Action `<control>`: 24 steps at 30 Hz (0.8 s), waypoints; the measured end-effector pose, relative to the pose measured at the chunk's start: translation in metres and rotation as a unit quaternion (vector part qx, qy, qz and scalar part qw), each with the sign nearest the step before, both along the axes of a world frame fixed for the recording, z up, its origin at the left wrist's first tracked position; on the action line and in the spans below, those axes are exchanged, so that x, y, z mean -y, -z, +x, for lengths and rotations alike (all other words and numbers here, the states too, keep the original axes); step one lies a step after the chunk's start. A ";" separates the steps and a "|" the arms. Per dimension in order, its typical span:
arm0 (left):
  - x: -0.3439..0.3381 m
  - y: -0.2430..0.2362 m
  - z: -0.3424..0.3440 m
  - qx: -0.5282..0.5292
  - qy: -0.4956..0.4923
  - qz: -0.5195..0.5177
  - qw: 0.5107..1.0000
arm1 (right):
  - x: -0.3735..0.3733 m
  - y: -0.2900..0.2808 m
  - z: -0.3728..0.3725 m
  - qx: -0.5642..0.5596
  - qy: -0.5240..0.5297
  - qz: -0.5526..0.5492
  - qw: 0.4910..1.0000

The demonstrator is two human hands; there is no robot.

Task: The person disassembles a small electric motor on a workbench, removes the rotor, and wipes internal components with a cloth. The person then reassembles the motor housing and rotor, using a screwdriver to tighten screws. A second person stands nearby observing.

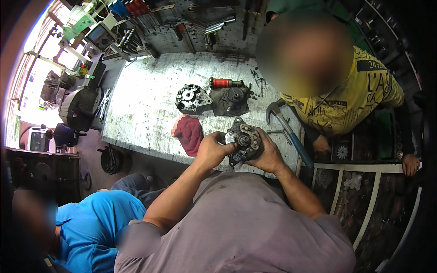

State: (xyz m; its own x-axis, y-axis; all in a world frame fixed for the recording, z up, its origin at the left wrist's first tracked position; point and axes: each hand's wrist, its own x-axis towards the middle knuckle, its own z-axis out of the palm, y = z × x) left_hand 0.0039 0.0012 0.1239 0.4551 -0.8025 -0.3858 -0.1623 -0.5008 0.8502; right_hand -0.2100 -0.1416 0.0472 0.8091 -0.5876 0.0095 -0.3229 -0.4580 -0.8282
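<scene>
One worn surface (141, 111) is stretching under the work, a co-worker in yellow (339, 109) standing at its right. A hammer (296, 139) is lying toward that end. At the near edge, two hands are holding a round metal unit (249, 142); whether the surface is bearing any weight, I cannot tell. The right hand (267, 157) is cupping its right flank, fingers curling mostly out of sight. The left hand (212, 150) is keeping its fingers narrow, pinching at the left flank. Beyond, a red cloth (189, 135), an open housing (192, 96) and a red tool (222, 83) are lying. Smallest, a silver piece (230, 138) is sitting in the left pinch; loose or fixed, I cannot tell. The step in hand seems to be working that piece by hand; the next move is probably calling for a steady right hold and fine left pressure.
</scene>
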 end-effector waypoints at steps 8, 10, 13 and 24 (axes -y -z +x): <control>0.005 -0.001 -0.012 0.075 -0.031 0.011 0.997 | 0.014 -0.001 -0.002 -0.068 -0.049 -0.042 0.996; 0.004 0.000 -0.017 0.051 -0.059 -0.007 0.997 | 0.015 0.003 -0.002 -0.063 -0.049 -0.052 0.995; 0.007 0.001 -0.020 0.050 -0.035 -0.020 0.998 | 0.015 0.013 0.000 -0.042 -0.065 -0.083 0.994; 0.004 0.003 -0.029 0.102 -0.018 0.009 0.995 | 0.015 0.034 0.003 0.036 -0.070 -0.013 0.997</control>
